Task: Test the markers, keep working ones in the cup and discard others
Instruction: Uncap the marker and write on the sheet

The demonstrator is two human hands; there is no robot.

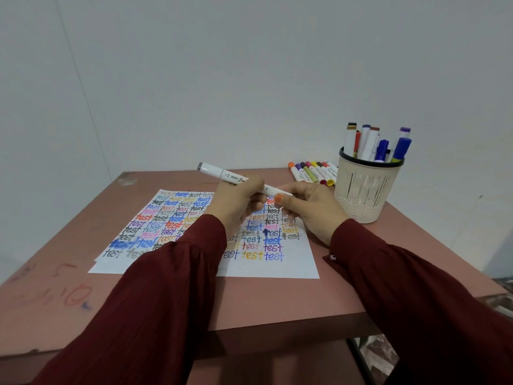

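— Fingers (pixel 256 186) of the left hand (pixel 238 202): how do they lie?
— Curled round the marker (pixel 219 173), gripping its white barrel near the middle.
— And the right hand (pixel 311 209)?
— Its thumb and fingertips (pixel 294 188) pinch the marker's right end. Whether a cap sits on that end, I cannot tell.
— Where is the marker?
— In the air between both hands, above the far part of the paper (pixel 266 269). It is tilted, with the grey-capped end up and to the left.
— The cup (pixel 363 190)?
— Upright on the table (pixel 277 301), right of the paper, near the right hand but apart from it. Several pens (pixel 369 145) stand in it.
— Anything else?
— A row of markers (pixel 313 172) lies flat on the table, just left of the cup and behind it. The paper is covered with the word "test" in many colours. Dark red sleeves (pixel 166 287) cover both arms.
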